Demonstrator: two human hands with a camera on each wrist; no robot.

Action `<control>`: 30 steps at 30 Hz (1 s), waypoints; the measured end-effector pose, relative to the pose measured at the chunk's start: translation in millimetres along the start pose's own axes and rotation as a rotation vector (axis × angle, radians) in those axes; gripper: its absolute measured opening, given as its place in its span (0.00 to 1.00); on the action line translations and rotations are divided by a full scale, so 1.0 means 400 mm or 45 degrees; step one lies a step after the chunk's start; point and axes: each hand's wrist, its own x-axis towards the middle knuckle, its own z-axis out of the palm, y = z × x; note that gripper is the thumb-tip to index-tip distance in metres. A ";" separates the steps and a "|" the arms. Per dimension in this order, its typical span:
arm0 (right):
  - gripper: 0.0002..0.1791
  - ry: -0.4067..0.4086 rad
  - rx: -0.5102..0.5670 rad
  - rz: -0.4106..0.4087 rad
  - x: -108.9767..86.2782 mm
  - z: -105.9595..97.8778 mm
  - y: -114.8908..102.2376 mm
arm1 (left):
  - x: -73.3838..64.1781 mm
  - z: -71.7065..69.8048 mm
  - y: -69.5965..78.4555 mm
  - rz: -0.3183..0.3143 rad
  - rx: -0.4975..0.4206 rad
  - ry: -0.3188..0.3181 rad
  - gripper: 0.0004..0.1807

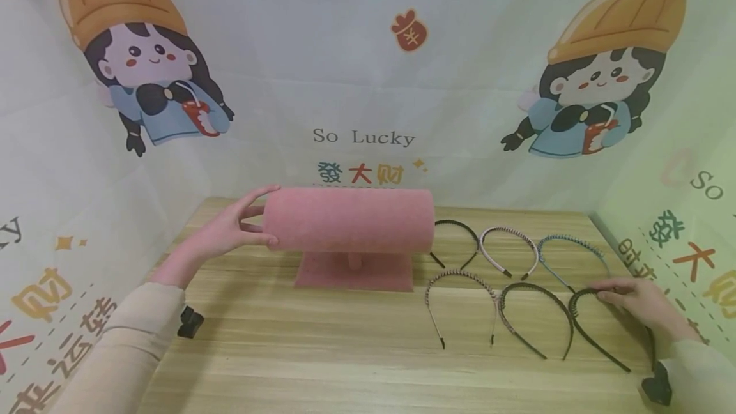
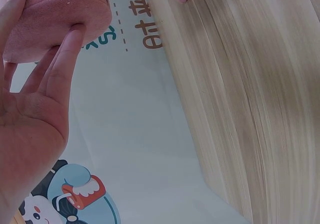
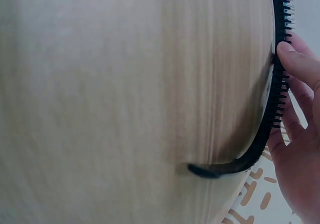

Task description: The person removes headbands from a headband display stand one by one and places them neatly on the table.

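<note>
A pink plush headband stand, a padded roll on a post and square base, stands at the middle back of the table. My left hand grips the roll's left end, with fingers and thumb spread around it. In the left wrist view, fingertips press against the roll's flat end. At the front right, my right hand pinches the top of a black toothed headband between thumb and fingers. One tip of this headband points inward over the wood in the right wrist view.
Several other headbands lie right of the stand: a black one, a white one and a blue one behind, a brownish one and a dark one in front. Printed cloth walls border the wooden table.
</note>
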 end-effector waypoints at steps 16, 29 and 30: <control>0.13 0.067 0.012 -0.152 -0.002 0.002 0.003 | 0.005 -0.001 0.006 0.023 0.006 -0.001 0.53; 0.14 0.080 0.054 -0.167 -0.010 0.006 0.004 | 0.013 -0.001 -0.003 0.035 0.027 -0.002 0.53; 0.14 0.088 0.063 -0.182 -0.010 0.007 0.005 | 0.014 -0.001 -0.004 0.033 0.032 -0.002 0.53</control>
